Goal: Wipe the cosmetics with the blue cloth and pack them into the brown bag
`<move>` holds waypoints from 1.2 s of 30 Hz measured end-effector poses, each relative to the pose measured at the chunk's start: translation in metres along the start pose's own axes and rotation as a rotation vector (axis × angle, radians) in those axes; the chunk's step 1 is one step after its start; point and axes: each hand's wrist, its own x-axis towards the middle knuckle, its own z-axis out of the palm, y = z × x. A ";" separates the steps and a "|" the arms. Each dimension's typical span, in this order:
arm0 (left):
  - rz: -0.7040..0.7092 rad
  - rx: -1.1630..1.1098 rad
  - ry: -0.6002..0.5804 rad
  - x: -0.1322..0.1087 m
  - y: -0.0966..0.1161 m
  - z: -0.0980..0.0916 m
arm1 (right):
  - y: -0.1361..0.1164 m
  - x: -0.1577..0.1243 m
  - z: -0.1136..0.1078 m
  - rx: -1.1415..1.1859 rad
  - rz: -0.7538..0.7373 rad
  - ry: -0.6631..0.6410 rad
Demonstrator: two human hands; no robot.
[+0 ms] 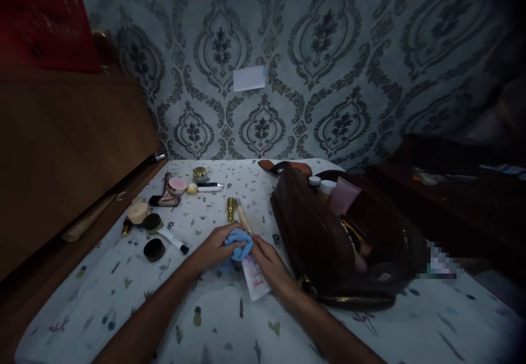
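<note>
In the middle of the head view, my left hand point(216, 249) is closed on a bunched blue cloth point(239, 244). My right hand point(271, 265) grips a white squeeze tube point(255, 282) with pink print, its wide end pointing down toward me. The cloth is pressed around the tube's upper end, so that end is hidden. Just beyond my fingers lie a gold lipstick tube point(230, 209) and a slim cream-coloured stick point(243, 217). To the right of my right hand stands an open brown bag point(312, 232) filled with cosmetics.
Left on the patterned cloth sit a dark round jar point(154, 249), a small white tube point(172, 240), a pink compact point(177, 186) and a gold-lidded jar point(199, 174). A wooden cabinet point(69, 155) borders the left side; a patterned wall point(271, 35) stands behind.
</note>
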 end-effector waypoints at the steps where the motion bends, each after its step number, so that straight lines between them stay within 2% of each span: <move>1: 0.009 0.010 0.007 0.000 0.000 0.001 | -0.001 0.000 -0.001 -0.056 -0.040 -0.004; 5: 0.027 0.053 0.071 0.001 0.000 0.003 | 0.002 0.001 -0.004 -0.201 -0.113 -0.048; 11: -0.089 0.129 0.299 0.004 -0.003 -0.004 | 0.014 -0.002 -0.001 -0.310 -0.215 -0.037; 15: -0.139 0.120 0.355 0.005 -0.010 -0.009 | 0.018 -0.005 0.002 -0.427 -0.316 0.012; 19: -0.190 0.079 0.400 0.007 -0.019 -0.012 | 0.017 -0.004 0.001 -0.443 -0.340 0.004; 26: -0.221 -0.017 0.432 0.007 -0.021 -0.013 | 0.005 -0.005 0.000 -0.047 -0.128 -0.067; 33: -0.099 -0.048 0.358 0.006 -0.016 -0.009 | 0.000 -0.005 0.004 0.441 0.167 0.012; 36: -0.065 -0.094 0.316 0.006 -0.013 -0.009 | -0.002 -0.003 0.004 0.582 0.246 0.033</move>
